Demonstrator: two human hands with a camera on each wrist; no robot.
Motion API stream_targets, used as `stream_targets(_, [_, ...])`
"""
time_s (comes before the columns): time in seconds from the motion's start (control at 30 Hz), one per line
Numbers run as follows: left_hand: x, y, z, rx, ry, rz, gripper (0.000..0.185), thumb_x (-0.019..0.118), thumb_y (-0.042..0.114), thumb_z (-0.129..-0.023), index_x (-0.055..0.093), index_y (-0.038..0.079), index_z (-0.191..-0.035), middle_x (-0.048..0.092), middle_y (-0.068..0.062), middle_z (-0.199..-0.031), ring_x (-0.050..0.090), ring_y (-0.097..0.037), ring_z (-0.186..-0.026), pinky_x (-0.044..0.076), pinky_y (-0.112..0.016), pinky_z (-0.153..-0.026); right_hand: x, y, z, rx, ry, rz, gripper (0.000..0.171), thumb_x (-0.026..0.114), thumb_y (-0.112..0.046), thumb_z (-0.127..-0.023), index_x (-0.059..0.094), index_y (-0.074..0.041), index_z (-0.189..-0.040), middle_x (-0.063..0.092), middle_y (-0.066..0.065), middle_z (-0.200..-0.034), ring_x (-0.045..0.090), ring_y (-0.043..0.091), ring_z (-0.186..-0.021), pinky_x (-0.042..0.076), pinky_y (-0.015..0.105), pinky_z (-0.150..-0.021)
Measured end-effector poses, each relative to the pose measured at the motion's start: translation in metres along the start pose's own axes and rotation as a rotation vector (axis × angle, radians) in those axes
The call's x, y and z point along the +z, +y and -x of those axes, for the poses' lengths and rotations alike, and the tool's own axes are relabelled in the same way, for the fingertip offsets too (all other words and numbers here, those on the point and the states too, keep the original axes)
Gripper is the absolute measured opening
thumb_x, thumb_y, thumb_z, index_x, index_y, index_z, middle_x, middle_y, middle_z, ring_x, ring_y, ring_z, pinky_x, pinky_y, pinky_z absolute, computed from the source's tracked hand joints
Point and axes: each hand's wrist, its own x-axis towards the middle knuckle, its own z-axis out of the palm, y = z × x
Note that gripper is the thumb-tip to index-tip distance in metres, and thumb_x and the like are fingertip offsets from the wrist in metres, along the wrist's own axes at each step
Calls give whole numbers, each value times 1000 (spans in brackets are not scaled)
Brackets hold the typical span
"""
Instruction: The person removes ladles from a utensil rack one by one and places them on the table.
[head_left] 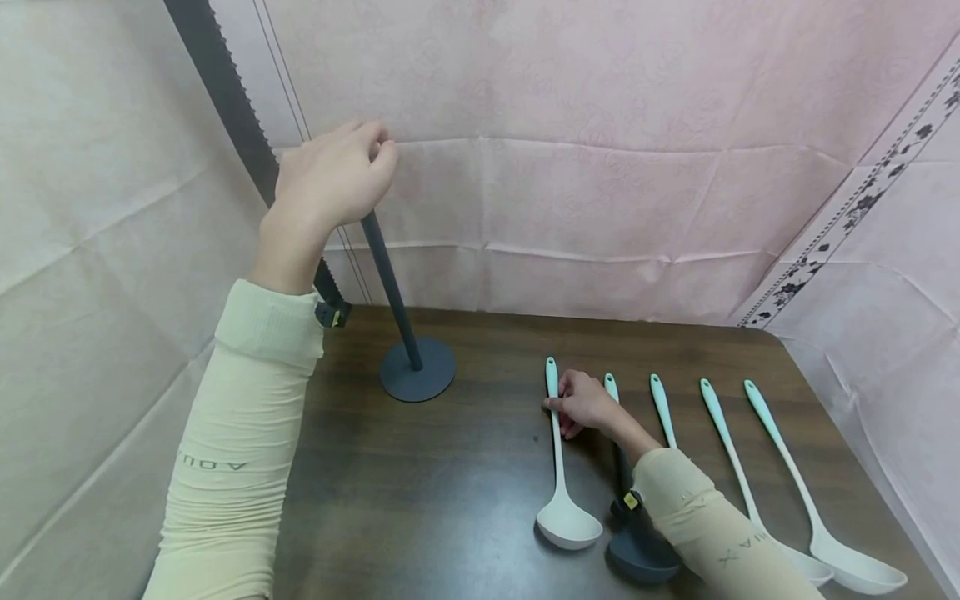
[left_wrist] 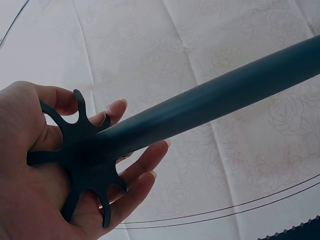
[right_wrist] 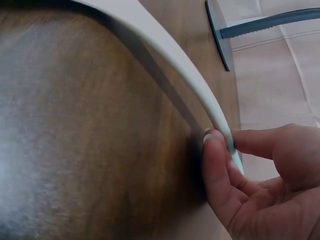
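My left hand [head_left: 335, 177] is at the top of a dark utensil stand [head_left: 392, 283], which stands upright on its round base. In the left wrist view its fingers curl round the stand's hooked top [left_wrist: 85, 155], the hooks fanning out over the palm. My right hand [head_left: 587, 403] pinches the handle of the leftmost ladle [head_left: 568, 525], white with a mint handle end, between thumb and fingers. The right wrist view shows the thumb on one side of that handle [right_wrist: 200, 95] and fingertips on the other, close over the table.
Right of this ladle lies a dark ladle [head_left: 643, 557] with a mint handle end, partly under my right forearm. Further right are another mint handle [head_left: 662, 404], its lower part hidden by the sleeve, and two white long-handled utensils [head_left: 862, 571]. A cloth wall [head_left: 562, 208] rises behind the wooden table [head_left: 360, 500].
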Motion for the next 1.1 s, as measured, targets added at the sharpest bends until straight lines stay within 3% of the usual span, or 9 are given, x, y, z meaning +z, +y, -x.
stream_targets(0.7, [0, -3, 1, 5, -3, 11, 70, 13, 51, -108, 39, 17, -164, 49, -13, -156, 51, -44, -131, 38, -69, -107, 3, 6, 5, -48, 19, 25, 23, 72, -17, -102, 52, -4, -105, 66, 14, -71, 67, 22, -53, 60, 38, -53])
stream_targets(1.1, [0, -3, 0, 15, 10, 14, 69, 14, 49, -108, 42, 16, -161, 52, -13, -151, 53, -41, -127, 40, -67, -105, 1, 6, 7, -69, 14, 45, 24, 74, -17, -100, 53, -4, -103, 66, 13, -72, 68, 22, -54, 60, 37, -54])
